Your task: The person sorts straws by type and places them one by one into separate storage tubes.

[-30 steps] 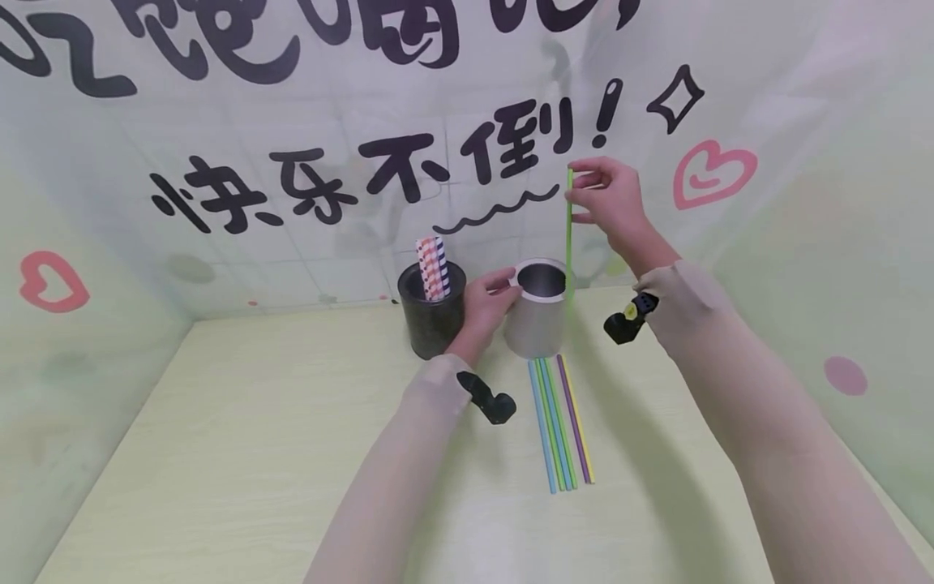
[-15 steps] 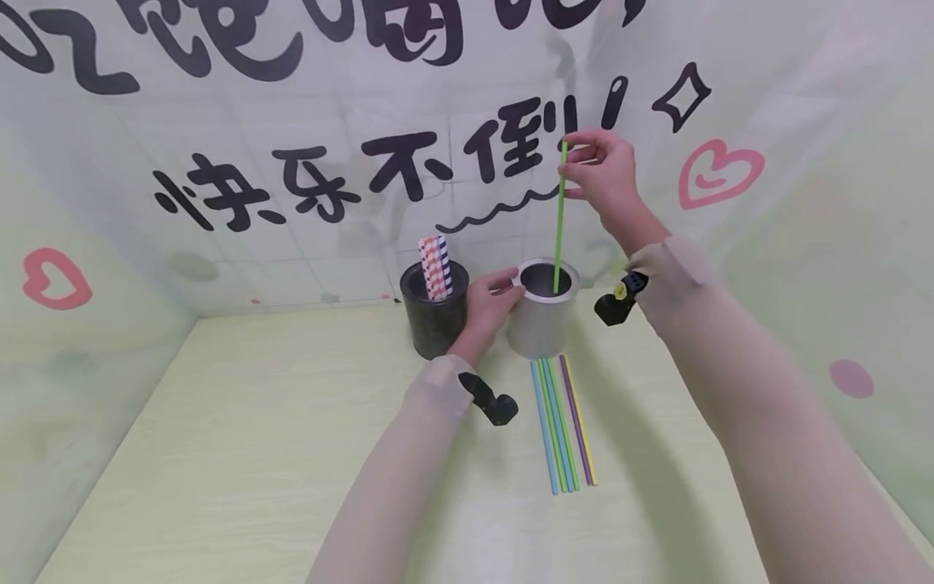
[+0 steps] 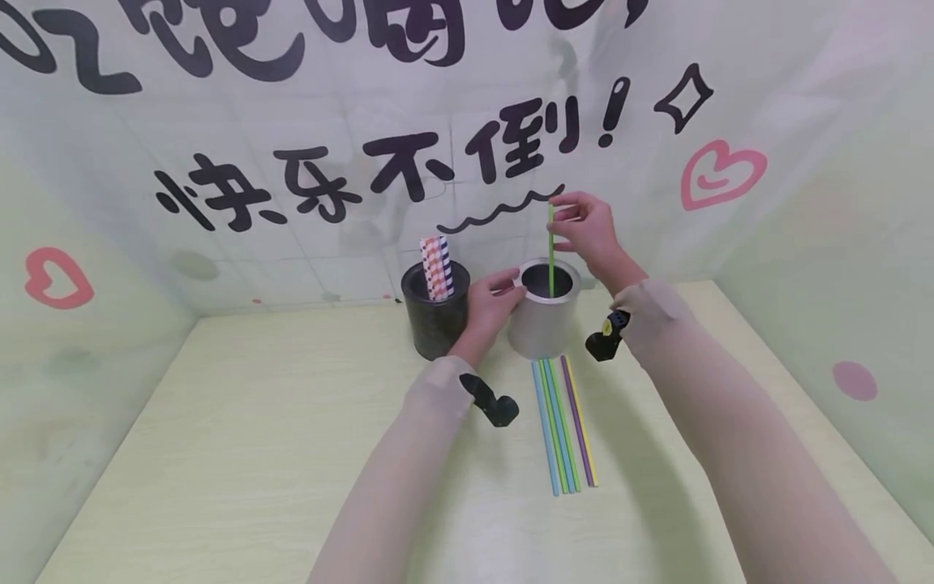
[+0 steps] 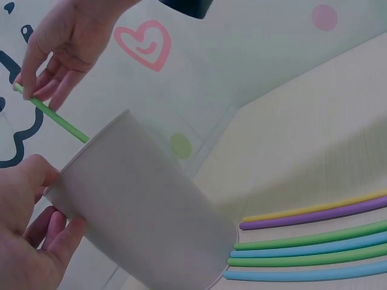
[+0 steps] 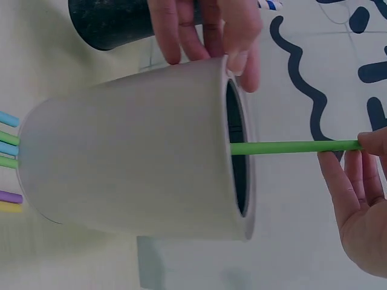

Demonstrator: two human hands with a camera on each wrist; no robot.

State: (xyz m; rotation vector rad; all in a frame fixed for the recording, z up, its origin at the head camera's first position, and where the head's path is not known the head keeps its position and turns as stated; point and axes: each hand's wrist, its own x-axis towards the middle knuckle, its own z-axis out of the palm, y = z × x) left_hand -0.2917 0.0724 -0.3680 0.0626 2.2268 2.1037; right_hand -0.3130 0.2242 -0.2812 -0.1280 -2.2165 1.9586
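Observation:
Near its top end, a green straw (image 3: 550, 251) is pinched by my right hand (image 3: 589, 233). The straw stands nearly upright, its lower part inside the grey cup (image 3: 543, 328) and hidden by the wall. My left hand (image 3: 490, 308) holds the cup at the left of its rim, as the right wrist view also shows with the left fingers (image 5: 187, 30) against the outside. In front of the cup, several straws (image 3: 558, 430) in blue, green, purple and yellow lie side by side on the table.
Just left of my left hand stands a black cup (image 3: 434, 328) with several patterned paper straws (image 3: 436, 272) leaning in it. A printed backdrop (image 3: 292, 122) with large dark lettering rises behind the pale wooden table (image 3: 255, 438).
My right hand has lifted the green straw from beside the cup's right edge, shifted it left over the mouth and lowered it inside. The left hand has kept its place on the cup.

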